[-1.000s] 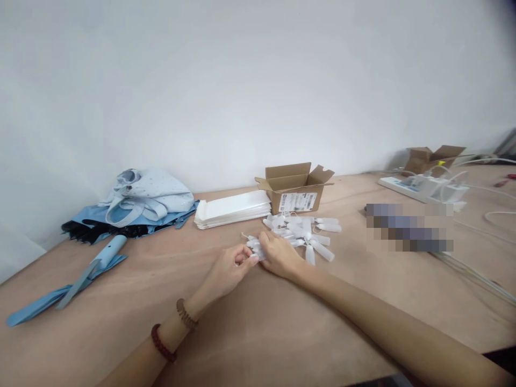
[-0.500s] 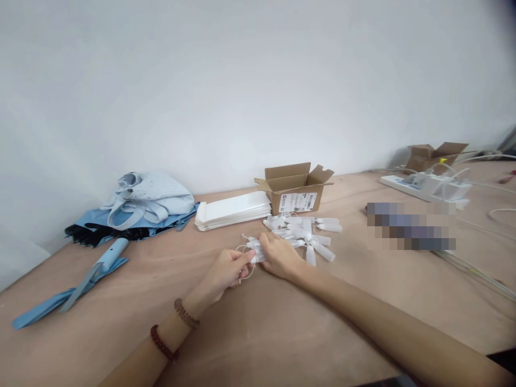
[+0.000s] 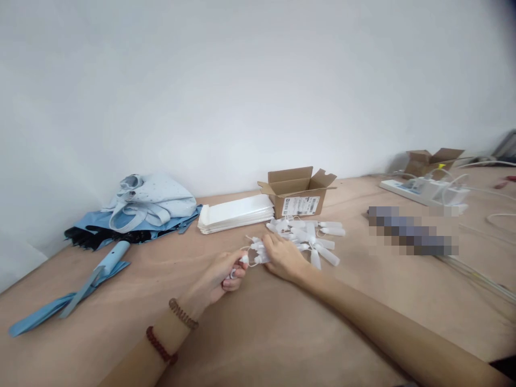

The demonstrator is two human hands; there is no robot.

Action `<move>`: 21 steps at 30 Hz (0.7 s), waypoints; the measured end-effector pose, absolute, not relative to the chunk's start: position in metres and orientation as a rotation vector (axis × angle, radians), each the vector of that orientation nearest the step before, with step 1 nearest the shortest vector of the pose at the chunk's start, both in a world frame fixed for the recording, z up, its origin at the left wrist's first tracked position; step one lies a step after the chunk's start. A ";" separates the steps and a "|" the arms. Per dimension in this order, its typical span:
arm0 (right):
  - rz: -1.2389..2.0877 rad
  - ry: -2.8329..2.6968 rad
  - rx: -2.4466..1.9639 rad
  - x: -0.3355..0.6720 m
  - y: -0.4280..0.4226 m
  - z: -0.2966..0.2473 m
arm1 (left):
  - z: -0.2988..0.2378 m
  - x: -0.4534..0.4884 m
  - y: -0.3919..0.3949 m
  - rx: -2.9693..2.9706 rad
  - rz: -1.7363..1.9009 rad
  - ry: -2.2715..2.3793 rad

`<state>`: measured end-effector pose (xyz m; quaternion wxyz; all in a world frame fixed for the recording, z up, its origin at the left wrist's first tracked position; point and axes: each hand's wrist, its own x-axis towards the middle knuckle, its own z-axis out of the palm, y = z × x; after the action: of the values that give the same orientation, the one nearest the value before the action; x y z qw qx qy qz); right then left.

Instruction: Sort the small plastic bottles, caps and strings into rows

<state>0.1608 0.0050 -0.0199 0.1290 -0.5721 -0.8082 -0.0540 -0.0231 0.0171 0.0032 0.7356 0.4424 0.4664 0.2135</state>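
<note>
A pile of small white plastic pieces with thin cords (image 3: 310, 239) lies on the wooden table (image 3: 258, 328) in front of an open cardboard box (image 3: 297, 193). My left hand (image 3: 220, 277) is closed in a pinch on one small white piece and its cord, just left of the pile. My right hand (image 3: 284, 258) rests on the pile's near left edge, fingers curled over several pieces. A stack of flat white bags (image 3: 236, 213) lies left of the box.
A folded light-blue umbrella and pale fabric (image 3: 141, 212) sit at the back left, with a blue sleeve (image 3: 68, 295) nearer. At the far right are a white power strip with cables (image 3: 427, 189), another open box (image 3: 431, 160) and a blurred patch.
My left hand has drawn back toward me and to the left, pulling a white piece on its cord away from the pile. My right hand stayed on the pile.
</note>
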 end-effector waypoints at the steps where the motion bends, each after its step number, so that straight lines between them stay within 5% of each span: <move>1: -0.175 -2.316 -1.680 0.163 0.005 -0.019 | 0.003 -0.026 0.020 0.920 0.511 0.988; 9: -0.060 -2.070 -1.628 0.169 0.005 -0.016 | 0.004 -0.038 0.029 0.856 0.659 0.911; 21: -0.533 -2.334 -1.468 0.158 -0.002 -0.012 | -0.016 -0.015 0.017 1.554 0.730 0.937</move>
<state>0.1581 -0.0021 -0.0121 0.1656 -0.5156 -0.8196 -0.1870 -0.0152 0.0167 -0.0156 0.5586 0.6590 0.3974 0.3093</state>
